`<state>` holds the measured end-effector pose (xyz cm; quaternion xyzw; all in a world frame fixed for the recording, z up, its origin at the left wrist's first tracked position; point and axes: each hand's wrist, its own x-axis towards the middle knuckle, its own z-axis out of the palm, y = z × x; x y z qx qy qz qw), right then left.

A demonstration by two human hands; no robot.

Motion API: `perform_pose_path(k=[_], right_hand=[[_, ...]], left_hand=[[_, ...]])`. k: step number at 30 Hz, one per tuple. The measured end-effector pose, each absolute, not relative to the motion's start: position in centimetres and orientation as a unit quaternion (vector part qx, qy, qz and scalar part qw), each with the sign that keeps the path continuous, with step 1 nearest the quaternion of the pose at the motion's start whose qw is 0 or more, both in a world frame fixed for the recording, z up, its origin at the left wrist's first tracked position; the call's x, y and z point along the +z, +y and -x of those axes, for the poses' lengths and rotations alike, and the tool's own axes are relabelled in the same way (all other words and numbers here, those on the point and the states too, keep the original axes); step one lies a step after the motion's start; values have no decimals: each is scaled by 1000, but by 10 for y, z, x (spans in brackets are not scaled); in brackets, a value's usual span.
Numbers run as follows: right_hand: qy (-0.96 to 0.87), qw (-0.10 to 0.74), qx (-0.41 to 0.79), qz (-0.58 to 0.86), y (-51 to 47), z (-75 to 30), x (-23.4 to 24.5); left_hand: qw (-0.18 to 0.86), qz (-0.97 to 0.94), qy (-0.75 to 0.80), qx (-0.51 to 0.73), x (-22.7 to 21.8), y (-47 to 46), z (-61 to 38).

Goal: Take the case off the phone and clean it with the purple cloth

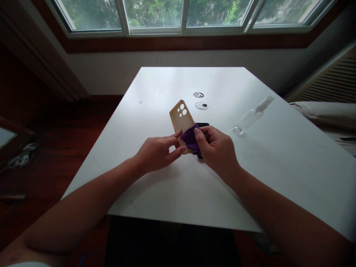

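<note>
A yellowish, translucent phone case (181, 118) with camera holes at its top is tilted above the table. My left hand (160, 152) grips its lower left edge between thumb and fingers. In my right hand (215, 148) is a purple cloth (190, 138), pinched between thumb and fingers and lying against the case's lower part. Behind the cloth and my right hand lies a dark phone (204, 124) on the table, mostly hidden.
The white table (155, 185) stands below a window. A clear spray bottle (250, 118) lies on its side to the right. Farther back, two round inserts (201, 105) sit in the tabletop. Cables (23, 155) lie on the floor at left.
</note>
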<state>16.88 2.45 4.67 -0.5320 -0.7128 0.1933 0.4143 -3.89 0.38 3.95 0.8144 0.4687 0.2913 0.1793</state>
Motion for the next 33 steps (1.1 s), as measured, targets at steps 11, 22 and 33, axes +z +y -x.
perform_pose_path(k=[11,22,33], right_hand=[[-691,427,199,549,26,-171,48],[-697,431,189,541,26,-171,47],[-706,429,193,530,25,-170,47]], left_hand=[[188,-647,490,553,28,14,39],[226,-752,533,316,30,8,39],[211,-806,526,170,40,6,35]])
